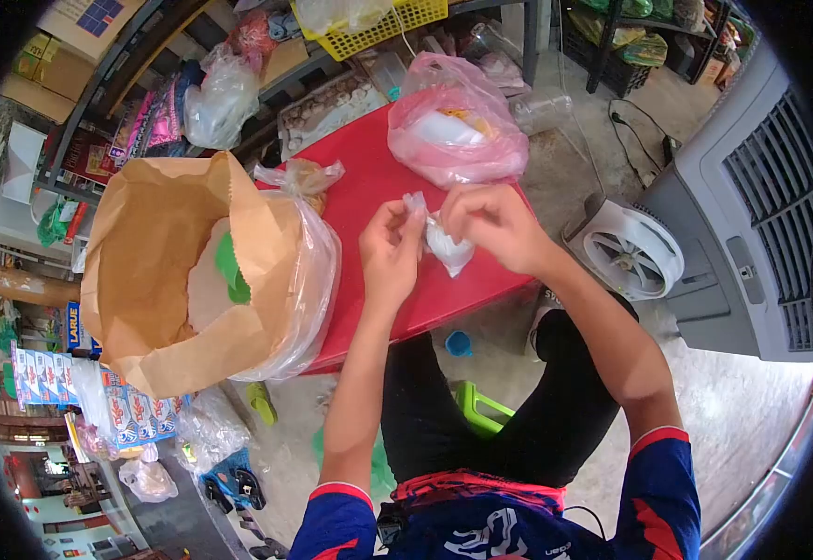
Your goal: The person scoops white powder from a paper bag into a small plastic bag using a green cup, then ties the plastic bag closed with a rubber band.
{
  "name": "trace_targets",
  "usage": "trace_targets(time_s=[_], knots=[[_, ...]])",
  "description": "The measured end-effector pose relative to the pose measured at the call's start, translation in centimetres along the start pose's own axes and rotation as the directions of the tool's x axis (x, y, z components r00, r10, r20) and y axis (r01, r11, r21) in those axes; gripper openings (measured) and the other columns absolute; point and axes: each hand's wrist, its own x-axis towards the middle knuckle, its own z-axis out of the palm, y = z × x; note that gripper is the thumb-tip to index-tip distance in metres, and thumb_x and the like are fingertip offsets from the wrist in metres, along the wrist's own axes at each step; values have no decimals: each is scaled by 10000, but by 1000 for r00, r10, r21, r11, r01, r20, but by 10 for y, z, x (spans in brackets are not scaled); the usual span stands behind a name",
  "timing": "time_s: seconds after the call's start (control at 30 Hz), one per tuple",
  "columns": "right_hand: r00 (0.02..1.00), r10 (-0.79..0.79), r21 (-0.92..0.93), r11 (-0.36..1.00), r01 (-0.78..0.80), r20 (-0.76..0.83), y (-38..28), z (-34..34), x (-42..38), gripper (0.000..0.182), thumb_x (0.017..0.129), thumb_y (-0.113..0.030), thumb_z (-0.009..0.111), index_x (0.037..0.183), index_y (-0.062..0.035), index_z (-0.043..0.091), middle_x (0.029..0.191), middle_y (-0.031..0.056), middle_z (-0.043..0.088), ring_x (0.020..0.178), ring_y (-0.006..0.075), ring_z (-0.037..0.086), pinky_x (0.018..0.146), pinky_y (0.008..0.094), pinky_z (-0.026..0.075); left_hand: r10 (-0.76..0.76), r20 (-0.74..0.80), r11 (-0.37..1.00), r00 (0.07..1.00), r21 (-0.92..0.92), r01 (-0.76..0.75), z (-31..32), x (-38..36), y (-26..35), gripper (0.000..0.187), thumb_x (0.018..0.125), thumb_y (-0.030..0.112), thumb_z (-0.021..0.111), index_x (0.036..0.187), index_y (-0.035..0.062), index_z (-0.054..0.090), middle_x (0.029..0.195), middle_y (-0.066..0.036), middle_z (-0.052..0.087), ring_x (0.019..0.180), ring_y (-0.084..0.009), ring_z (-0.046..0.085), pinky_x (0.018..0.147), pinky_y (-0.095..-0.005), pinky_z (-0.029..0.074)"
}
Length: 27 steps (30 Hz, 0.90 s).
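Over the right part of the red table point(369, 149), both hands meet at a small clear plastic bag with white contents point(448, 250). My left hand point(393, 245) pinches the upper plastic between thumb and fingers. My right hand point(495, 222) is closed at the bag's neck, its fingertips partly hidden. Just beyond the hands lies a pink plastic bag point(458, 121) with white and yellow things inside. On the left stands a large open brown paper bag point(145, 252) with a green scoop-like object point(230, 268) and pale contents, beside a small tied bag point(306, 177).
A grey air cooler point(752, 215) and a white fan-like part point(632, 250) are at the right. Below the table are a blue cup point(459, 343) and a green stool point(477, 409). Shelves with a yellow basket point(369, 33) line the back.
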Motion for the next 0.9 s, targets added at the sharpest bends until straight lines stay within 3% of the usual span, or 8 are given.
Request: trace_targets(time_s=[0.13,0.23,0.33,0.63,0.73,0.83,0.9], knots=[[983,184,478,861,-175,28,2,-6,-1,134,882,-84,615,868,20,697,935,65,707,896,151,627,843,333,480,98,-22,995,995,-25,-98,6,-14,8,127,1064,115,640,1111,1,609,857,-23,677,617,-45,555,531,-229,435],[967,234,449,856,-255,103,-8,-12,-1,148,902,-111,626,916,16,700,955,61,714,890,144,625,847,317,470,83,-36,996,996,15,-83,7,-22,20,124,1059,112,649,1100,3,605,874,-40,685,608,-54,572,530,-229,452],[975,207,362,905,-222,78,-17,-13,-2,160,929,-131,624,933,8,704,953,59,713,902,130,617,847,302,456,73,-39,997,997,39,-72,5,-16,21,130,1058,118,653,1099,2,610,896,-60,695,602,-63,584,540,-232,476],[984,157,531,829,-175,80,-1,-17,0,174,930,-99,623,974,24,738,975,72,734,872,117,618,796,281,455,70,-1,993,998,-93,-70,1,-8,3,130,1056,104,651,1100,-13,617,907,-79,704,663,-108,640,611,-255,513],[966,258,369,896,-247,21,-5,-17,-1,244,920,-10,607,1090,64,766,1000,94,775,843,104,645,773,273,500,85,-1,989,996,-118,-85,4,-11,4,107,1052,80,648,1094,-16,622,933,-90,710,688,-119,657,636,-262,533],[978,209,186,961,-204,-6,-9,-8,1,295,924,51,611,1175,70,766,1039,122,799,871,101,690,808,280,555,92,-5,985,996,-147,-92,7,-16,4,89,1044,54,652,1086,-21,629,963,-98,719,742,-126,677,666,-267,550],[981,193,171,967,-187,-17,-11,0,-1,275,930,41,646,1176,73,762,1054,123,801,901,111,708,845,302,570,83,25,977,996,-201,-76,9,-22,6,89,1038,42,656,1088,-28,634,978,-104,726,797,-131,692,695,-267,557]])
